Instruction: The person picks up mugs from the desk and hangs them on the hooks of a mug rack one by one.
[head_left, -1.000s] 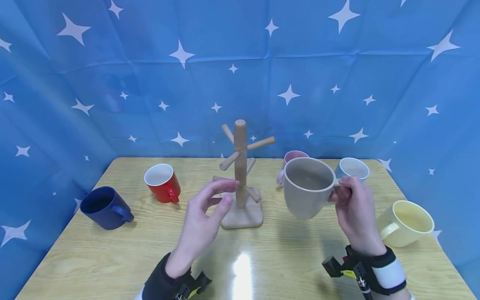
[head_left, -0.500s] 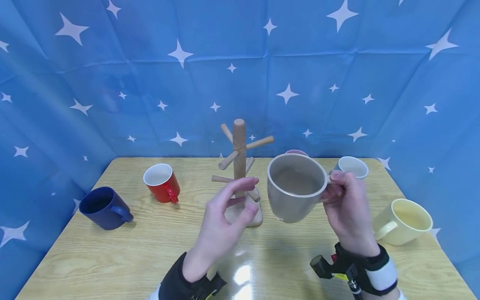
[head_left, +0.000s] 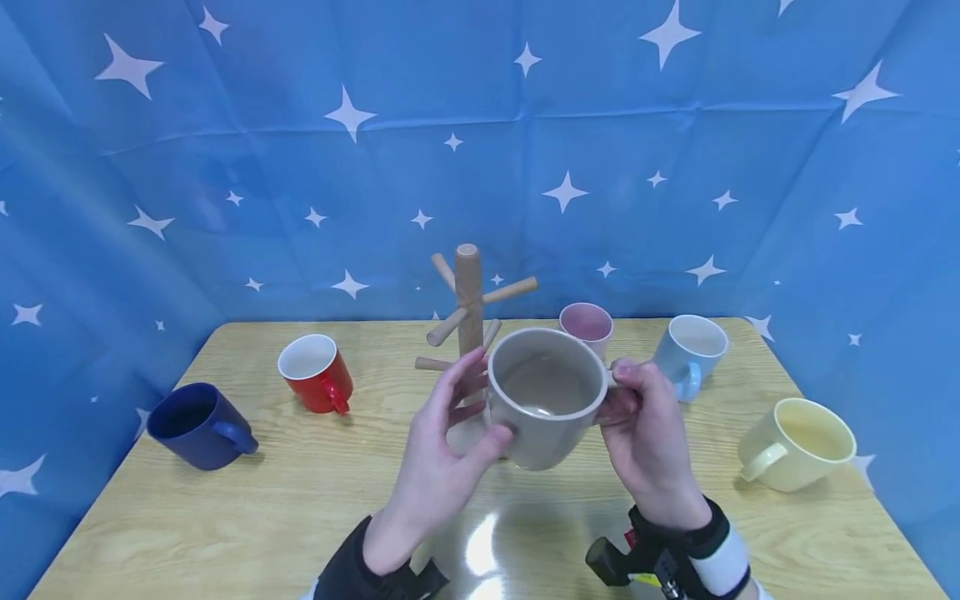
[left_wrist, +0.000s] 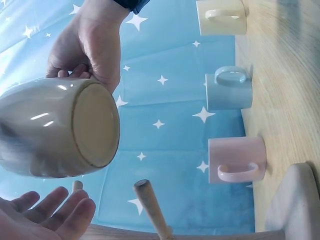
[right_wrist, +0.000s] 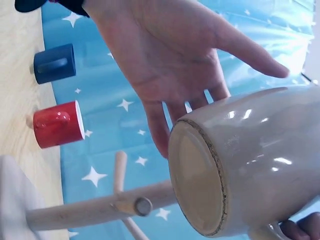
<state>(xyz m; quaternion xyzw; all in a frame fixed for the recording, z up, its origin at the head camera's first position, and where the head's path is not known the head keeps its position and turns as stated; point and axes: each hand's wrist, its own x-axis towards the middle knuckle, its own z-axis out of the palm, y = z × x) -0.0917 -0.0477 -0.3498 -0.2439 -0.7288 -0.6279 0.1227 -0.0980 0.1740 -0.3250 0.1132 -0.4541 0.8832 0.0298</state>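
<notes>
A grey mug (head_left: 546,400) is held up off the table, and its pale underside (left_wrist: 96,125) shows in both wrist views. My right hand (head_left: 651,437) grips the mug by its handle; in the left wrist view the same hand (left_wrist: 97,45) comes from above. On the mug's other side is my left hand (head_left: 444,458), fingers spread and nearly straight, thumb tip right at the mug's wall. The right wrist view shows the left palm (right_wrist: 175,65) facing the mug. Behind, a wooden mug tree (head_left: 468,292) with several pegs stands partly hidden by the mug and left hand.
On the left of the table (head_left: 247,533) stand a dark blue mug (head_left: 198,427) and a red mug (head_left: 318,379). A pink mug (head_left: 588,323), a light blue mug (head_left: 686,354) and a yellow mug (head_left: 795,446) stand to the right. A starry blue curtain (head_left: 450,183) hangs behind.
My right hand has carried the grey mug leftward, in front of the mug tree. My left hand has moved right, up to the mug's side.
</notes>
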